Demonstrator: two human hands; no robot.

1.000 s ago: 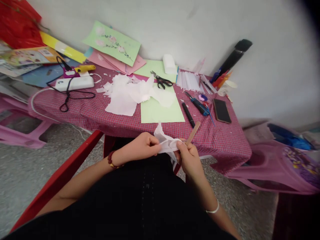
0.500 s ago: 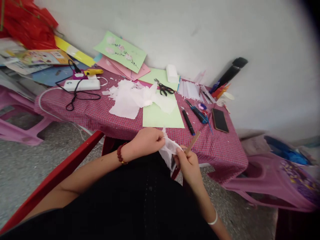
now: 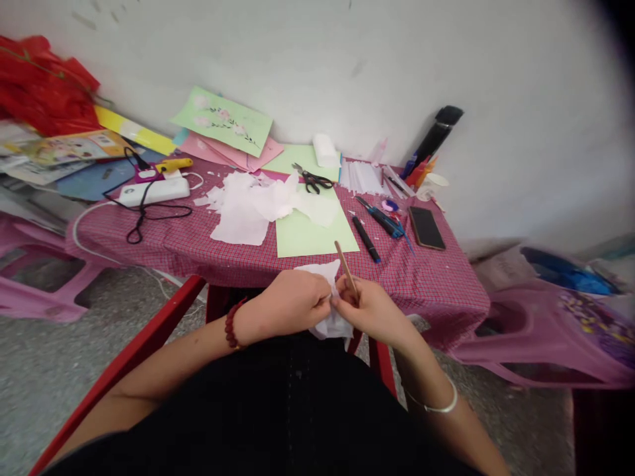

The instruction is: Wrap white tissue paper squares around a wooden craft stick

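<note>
Between my hands, over my lap and just off the table's front edge, is a thin white tissue paper, crumpled where I grip it. My left hand is closed, thumb and fingers pinching the paper. My right hand pinches the same paper close to the left fingertips. A flat wooden stick is also held in the right hand, pointing up toward the table. Beyond the hands lies a green sheet, with torn white paper spread partly over it.
On the checked tablecloth are black scissors, a black marker pen, a blue-handled tool and a phone. A power strip with cables is at left. Red chair arms flank me.
My hands have come closer together, the right moving in toward the left. The wooden stick now leans left instead of right. The camera view has shifted slightly.
</note>
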